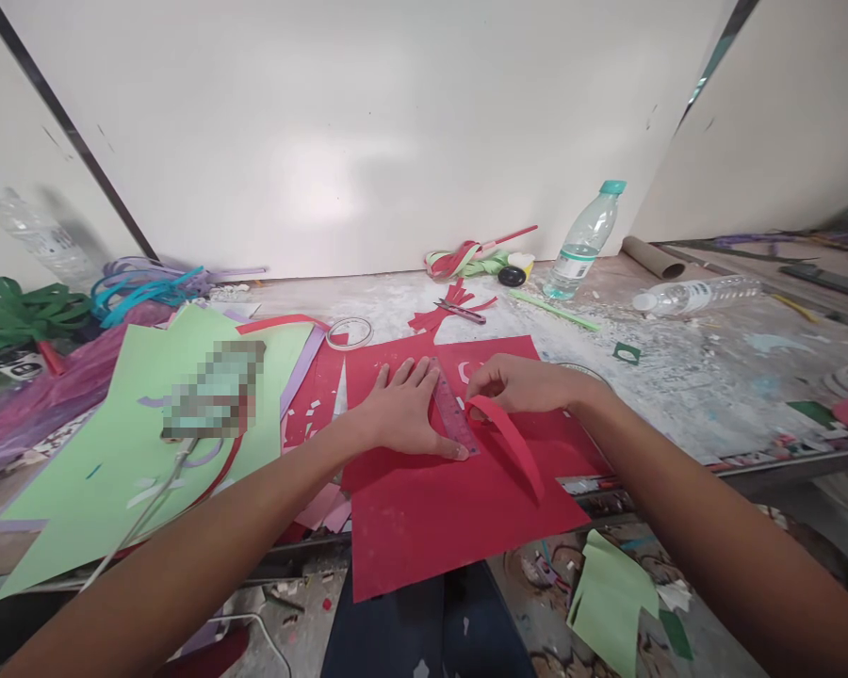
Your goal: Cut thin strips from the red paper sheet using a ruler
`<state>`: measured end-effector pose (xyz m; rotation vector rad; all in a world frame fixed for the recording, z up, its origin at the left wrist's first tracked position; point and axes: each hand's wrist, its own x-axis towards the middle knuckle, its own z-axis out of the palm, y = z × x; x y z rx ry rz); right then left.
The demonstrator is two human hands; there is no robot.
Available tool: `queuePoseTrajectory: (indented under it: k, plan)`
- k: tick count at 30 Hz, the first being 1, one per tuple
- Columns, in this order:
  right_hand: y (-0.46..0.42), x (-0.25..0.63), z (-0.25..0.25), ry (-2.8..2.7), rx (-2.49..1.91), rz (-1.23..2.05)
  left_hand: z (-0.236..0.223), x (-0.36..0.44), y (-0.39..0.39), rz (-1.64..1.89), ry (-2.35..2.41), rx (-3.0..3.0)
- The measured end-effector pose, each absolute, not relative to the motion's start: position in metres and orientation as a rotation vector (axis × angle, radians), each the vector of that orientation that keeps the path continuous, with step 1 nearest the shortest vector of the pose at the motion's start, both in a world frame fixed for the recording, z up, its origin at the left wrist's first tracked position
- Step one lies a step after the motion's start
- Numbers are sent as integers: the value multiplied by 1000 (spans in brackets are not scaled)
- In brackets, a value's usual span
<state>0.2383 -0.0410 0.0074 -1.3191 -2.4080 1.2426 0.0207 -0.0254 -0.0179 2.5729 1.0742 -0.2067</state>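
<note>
My left hand [404, 412] lies flat with its fingers spread, pressing a clear purplish ruler [455, 409] onto a sheet of red paper [424, 527]. The ruler slants across the sheet, and the paper's front part hangs over the table edge. Just right of the ruler, my right hand [521, 384] is closed in a pinch on a narrow red paper strip [513, 443]. The strip curls up and bends toward me. Whether its far end is still joined to the sheet is hidden by the fingers. More red paper lies under and behind both hands.
Behind the sheet are a tape roll [350, 333], a small cutter [461, 311] and red paper strips [431, 318]. A water bottle [580, 250] stands tilted near the board; another bottle [699, 296] lies down. At left, a blurred-out device [212, 391] rests on green paper [131, 386].
</note>
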Motion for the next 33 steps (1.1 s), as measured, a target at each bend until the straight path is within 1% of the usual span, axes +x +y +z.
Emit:
queuePoseTrajectory:
  k: [11, 14, 19, 23, 27, 29, 33]
  plan:
    - [-42, 238, 10, -2393, -1258, 1321, -19, 19, -26, -192, 1069, 2597]
    - [-41, 239, 9, -2389, -1292, 1299, -23, 16, -25, -99, 1039, 2628]
    - [-39, 239, 6, -2307, -1390, 1227, -21, 16, -24, 134, 858, 2781]
    - [-38, 239, 2, -2287, -1403, 1259, -17, 18, -26, 233, 827, 2845]
    - [-36, 239, -1, -2257, -1377, 1310, -21, 19, -23, 329, 652, 2912]
    - [-35, 239, -2, -2270, -1359, 1314, -23, 22, -23, 338, 673, 2936]
    - [-36, 238, 1, -2285, -1354, 1307, -22, 29, -30, 284, 858, 2981]
